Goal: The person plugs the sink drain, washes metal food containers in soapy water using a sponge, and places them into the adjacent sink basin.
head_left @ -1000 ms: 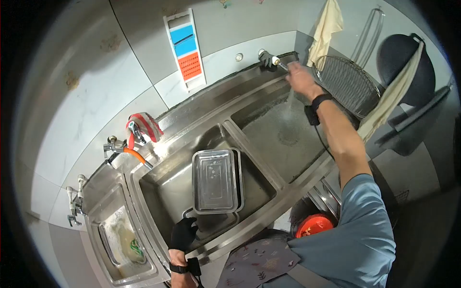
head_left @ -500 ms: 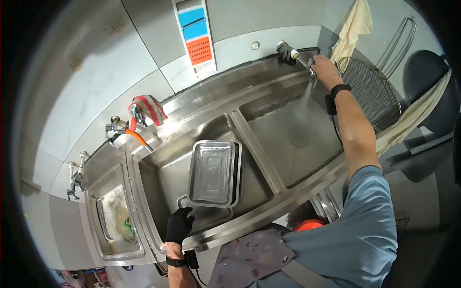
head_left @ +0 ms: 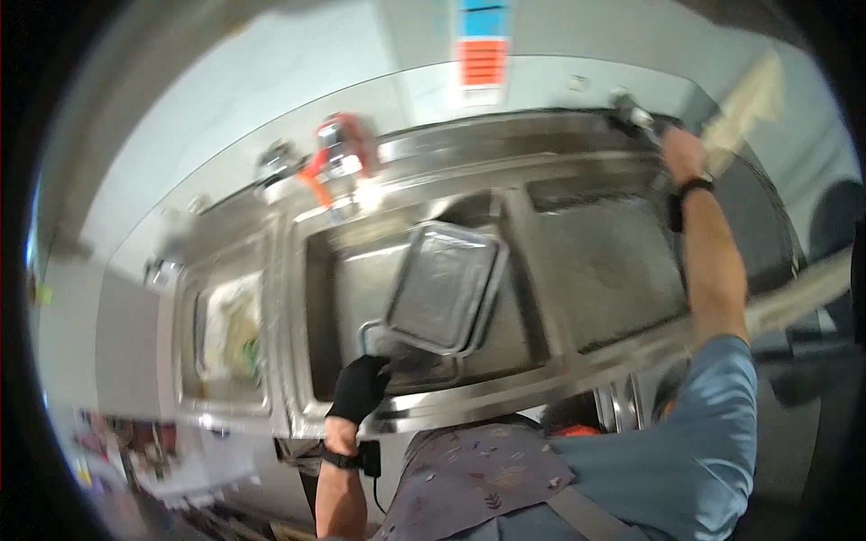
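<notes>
My bare right hand (head_left: 684,153) closes on the tap (head_left: 642,119) at the back of the right basin (head_left: 622,261); its fingers are blurred and partly hidden. My left hand (head_left: 359,388), in a black glove, is at the front left of the middle basin (head_left: 343,302). Its fingers are somewhat apart and appear empty. Just beyond it lie stacked rectangular metal trays (head_left: 446,288), tilted in that basin. Another metal tray (head_left: 419,365) sticks out beneath them, close to my left fingertips; whether they touch it I cannot tell.
A second tap with an orange hose (head_left: 316,187) and a red cloth (head_left: 356,149) stands behind the middle basin. The small left basin (head_left: 188,347) holds something green. A blue and orange grater (head_left: 483,59) hangs on the wall. A pale cloth (head_left: 747,108) hangs at right.
The view has swung, so the sink appears shifted right and turned. The water stream seen earlier in the right basin no longer shows. My right hand stays at the tap.
</notes>
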Tool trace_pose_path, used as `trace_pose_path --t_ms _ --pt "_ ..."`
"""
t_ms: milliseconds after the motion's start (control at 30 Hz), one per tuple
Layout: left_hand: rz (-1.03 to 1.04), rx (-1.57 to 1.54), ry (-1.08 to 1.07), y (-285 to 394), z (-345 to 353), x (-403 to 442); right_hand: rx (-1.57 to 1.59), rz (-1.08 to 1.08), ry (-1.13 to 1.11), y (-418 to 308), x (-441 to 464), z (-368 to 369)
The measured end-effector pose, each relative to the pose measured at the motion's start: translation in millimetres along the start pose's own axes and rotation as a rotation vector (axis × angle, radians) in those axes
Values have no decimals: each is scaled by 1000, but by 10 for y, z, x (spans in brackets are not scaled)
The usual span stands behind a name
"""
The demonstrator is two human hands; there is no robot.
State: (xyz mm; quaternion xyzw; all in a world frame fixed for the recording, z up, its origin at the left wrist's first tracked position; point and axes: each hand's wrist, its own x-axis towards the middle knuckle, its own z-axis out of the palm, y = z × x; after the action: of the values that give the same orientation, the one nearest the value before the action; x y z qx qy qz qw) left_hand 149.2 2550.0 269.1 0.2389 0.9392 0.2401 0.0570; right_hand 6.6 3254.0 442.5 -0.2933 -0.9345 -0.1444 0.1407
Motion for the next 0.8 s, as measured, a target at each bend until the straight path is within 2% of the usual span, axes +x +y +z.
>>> trace_pose_path --t_ms 33,67,100,200,300,433,500,600,633,800 --pt "9 50 8 -69 12 -48 -42 -104 107 -4 23 108" --pt "37 35 67 -161 22 -106 -149 -95 81 -121 59 143" --pt "31 19 98 -136 -69 -129 -232 -66 179 -373 -49 64" --pt "-18 43 104 -302 -203 -289 -35 -261 266 -1184 -378 -207" --pt "6 21 207 -437 -323 -468 75 -397 178 -1971 -672 -306" --pt "0 -33 305 -561 -679 -875 397 -871 102 -3078 -1419 -562" --pt "-5 -29 339 -748 -931 -1140 458 -1109 60 -3593 -1823 -715" --pt "-26 -43 445 -1252 -1129 -1608 480 -1237 -15 -4421 -2574 -1138" --pt "-84 8 407 -1341 -1311 -1781 523 -1288 -46 -4686 -2830 -1333" --pt "-150 -13 522 -2126 -1830 -2520 738 -1552 -125 -5934 -3844 -1962"
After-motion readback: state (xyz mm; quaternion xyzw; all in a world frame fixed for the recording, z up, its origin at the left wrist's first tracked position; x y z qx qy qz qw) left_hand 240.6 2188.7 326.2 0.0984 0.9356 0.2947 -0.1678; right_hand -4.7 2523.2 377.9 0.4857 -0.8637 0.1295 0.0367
